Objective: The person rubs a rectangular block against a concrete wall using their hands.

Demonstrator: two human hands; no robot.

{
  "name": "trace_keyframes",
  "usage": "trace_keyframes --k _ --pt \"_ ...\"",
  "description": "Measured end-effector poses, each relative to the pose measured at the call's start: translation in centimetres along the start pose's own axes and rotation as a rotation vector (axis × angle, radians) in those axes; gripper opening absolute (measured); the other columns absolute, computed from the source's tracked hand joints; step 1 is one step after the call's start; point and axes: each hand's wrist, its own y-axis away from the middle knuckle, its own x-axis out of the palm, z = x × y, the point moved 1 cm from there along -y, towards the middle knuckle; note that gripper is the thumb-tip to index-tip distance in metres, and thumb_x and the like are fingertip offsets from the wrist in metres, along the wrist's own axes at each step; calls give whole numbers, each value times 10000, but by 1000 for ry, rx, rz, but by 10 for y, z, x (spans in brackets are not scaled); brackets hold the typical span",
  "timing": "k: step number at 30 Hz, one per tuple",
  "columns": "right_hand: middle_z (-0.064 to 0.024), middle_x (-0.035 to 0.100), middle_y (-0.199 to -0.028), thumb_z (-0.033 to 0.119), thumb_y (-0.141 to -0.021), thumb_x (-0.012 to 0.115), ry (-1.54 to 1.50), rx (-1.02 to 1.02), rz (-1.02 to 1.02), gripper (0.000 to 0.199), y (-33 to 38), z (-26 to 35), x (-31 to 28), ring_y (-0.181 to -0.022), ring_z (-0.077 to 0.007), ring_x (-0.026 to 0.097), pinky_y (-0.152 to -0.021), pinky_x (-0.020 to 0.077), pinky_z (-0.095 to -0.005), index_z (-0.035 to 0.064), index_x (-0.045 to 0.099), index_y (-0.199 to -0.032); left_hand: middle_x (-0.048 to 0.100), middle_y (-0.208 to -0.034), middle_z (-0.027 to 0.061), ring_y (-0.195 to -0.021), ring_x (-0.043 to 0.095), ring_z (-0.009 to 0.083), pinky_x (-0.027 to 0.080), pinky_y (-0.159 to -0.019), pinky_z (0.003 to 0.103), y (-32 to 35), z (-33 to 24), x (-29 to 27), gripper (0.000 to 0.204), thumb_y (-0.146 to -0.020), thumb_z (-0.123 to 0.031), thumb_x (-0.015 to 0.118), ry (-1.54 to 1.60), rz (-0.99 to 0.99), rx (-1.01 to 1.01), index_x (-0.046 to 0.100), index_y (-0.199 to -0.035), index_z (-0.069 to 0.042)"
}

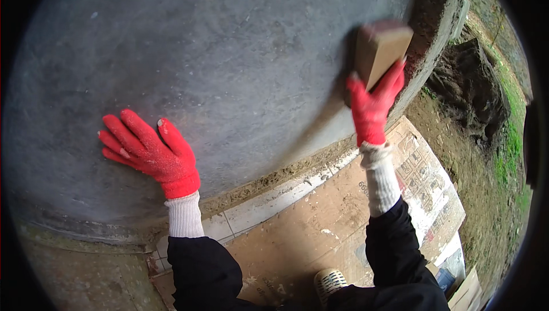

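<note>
A grey cement-like wall fills the upper part of the view, with pale specks and darker blotches on its surface. Near its right edge, my gloved right hand grips the lower end of a brown sanding block, which stands roughly upright against the grey face. The block's upper end is reddish and blurred. To the left, my left hand, in a matching red-coated glove, rests against the wall with its fingers spread and holds nothing. White knitted cuffs show at both wrists, below dark sleeves.
Flattened cardboard covers the ground below the wall, beside a strip of white tiles. A rough ledge runs along the wall's base. At the right lie bare soil, grass and a dark crumpled heap. One shoe shows at the bottom.
</note>
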Motion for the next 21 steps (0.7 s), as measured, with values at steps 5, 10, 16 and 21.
trace_keyframes --k 5,10,16,21 --pt "-343 211 -1419 400 -692 807 106 224 419 1194 148 -56 -13 -1278 -499 314 -1064 305 -522 -13 25 -1494 286 -1475 273 -1346 230 520 139 -1075 650 -1 -2 -2 558 -923 -297 459 18 37 -41 371 -1370 24" --pt "-321 253 -1408 324 -688 822 60 138 150 1109 61 -20 -3 -1266 -455 331 -1076 289 -487 -45 128 -1469 296 -1459 285 -1339 226 530 132 -1066 664 3 1 4 559 -902 -312 460 25 40 -38 390 -1345 22" --pt "-325 275 -1398 317 -707 804 44 46 34 1050 5 -2 6 -1270 -467 325 -1076 281 -496 -54 170 -1458 276 -1491 263 -1357 228 513 143 -1080 647 -4 0 5 562 -944 -291 457 -8 0 -16 351 -1401 21" --pt "-327 269 -1396 400 -674 813 35 104 342 1165 138 -60 -10 -1256 -499 328 -1066 279 -511 -55 92 -1468 344 -1427 271 -1318 267 532 142 -1065 681 -8 -7 2 518 -925 -344 435 16 43 -75 424 -1303 11"
